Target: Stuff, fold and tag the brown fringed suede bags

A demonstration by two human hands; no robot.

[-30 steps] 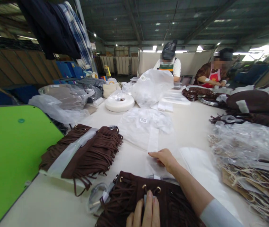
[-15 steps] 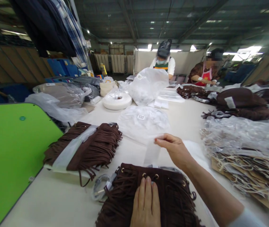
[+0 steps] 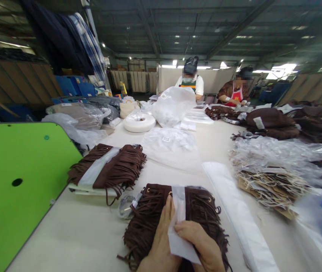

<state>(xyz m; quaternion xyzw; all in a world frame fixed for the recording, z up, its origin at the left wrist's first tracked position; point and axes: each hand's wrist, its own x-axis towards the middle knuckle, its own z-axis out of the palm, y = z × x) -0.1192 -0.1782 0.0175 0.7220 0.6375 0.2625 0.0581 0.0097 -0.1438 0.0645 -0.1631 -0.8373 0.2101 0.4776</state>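
Observation:
A dark brown fringed bag [image 3: 200, 204] with metal eyelets lies flat on the white table in front of me. Across its middle runs a translucent white strip [image 3: 179, 202], folded over from the far edge. My right hand [image 3: 203, 241] pinches the near end of this strip between thumb and fingers. Beside the strip, my left hand [image 3: 161, 238] rests on the fringe with its fingers stretched out. At the bag's left side is a plastic-wrapped coil [image 3: 127, 206]. A second brown fringed bag [image 3: 112, 168], with a similar white band around it, lies further left.
A green board [image 3: 27, 181] stands along the left edge. A long white strip stack [image 3: 240, 215] lies to the right, near paper tags with strings [image 3: 274, 189] and clear plastic bags [image 3: 276, 151]. Behind are a white roll [image 3: 139, 122] and clear bags [image 3: 172, 107]. Two people work across the table.
My right hand has come down toward me, drawing the strip over the bag's front. My left hand has shifted slightly left and turned beside the strip. The view has swung a little.

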